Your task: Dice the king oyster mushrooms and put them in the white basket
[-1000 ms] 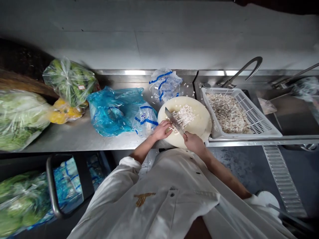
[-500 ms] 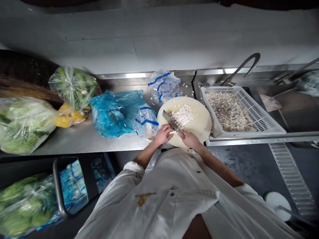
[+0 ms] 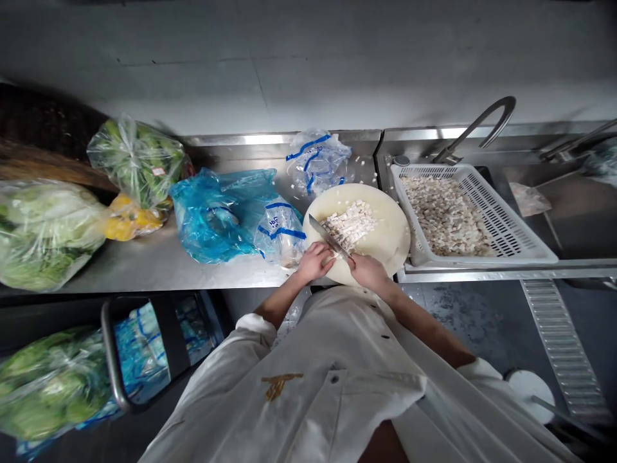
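Cutting pale pieces (image 3: 354, 224) on the round board (image 3: 393, 241) appears to be the current step. Head view: the right hand (image 3: 369, 272) is clamped on the knife (image 3: 330, 236); the left hand (image 3: 314, 262) curls beside it, what it holds unclear. The pieces lie left of the white basket (image 3: 523, 247). The next cut likely calls for a steady left hand, clear of the knife.

We are holding both arms low before our waist, our left forearm (image 3: 279, 302) slanting inward from one side and our right forearm (image 3: 429, 325) from the other. We are bending the fingers of our left hand (image 3: 315, 262), its back facing up. We are wrapping our right hand (image 3: 370, 272) in a grip, near the left but apart from it.
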{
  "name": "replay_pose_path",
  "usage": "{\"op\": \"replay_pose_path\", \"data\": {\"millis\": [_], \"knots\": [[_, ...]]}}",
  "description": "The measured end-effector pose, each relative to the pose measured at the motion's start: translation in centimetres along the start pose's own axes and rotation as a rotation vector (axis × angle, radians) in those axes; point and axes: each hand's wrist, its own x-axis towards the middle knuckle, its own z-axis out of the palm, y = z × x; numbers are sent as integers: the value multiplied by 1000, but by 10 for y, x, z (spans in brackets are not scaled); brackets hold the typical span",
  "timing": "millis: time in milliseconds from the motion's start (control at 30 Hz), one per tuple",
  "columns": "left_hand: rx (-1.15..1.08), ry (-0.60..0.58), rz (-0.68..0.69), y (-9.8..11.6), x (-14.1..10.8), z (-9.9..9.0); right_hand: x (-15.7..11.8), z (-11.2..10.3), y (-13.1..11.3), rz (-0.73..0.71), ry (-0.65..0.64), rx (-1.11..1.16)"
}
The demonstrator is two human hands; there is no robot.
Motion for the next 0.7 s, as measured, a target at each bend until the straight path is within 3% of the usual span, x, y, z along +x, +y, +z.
{"op": "replay_pose_path", "data": {"millis": [300, 467, 600, 700], "knots": [[37, -9, -38, 4, -10, 4, -5, 9, 12, -53, -38, 20], [63, 5, -65, 10, -13, 8, 3, 14, 24, -125, -18, 158], [134, 16, -94, 18, -4, 7, 5, 15, 60, -192, 66, 401], [220, -81, -48, 23, 15, 6, 4, 7, 108, -82, 209, 433]]}}
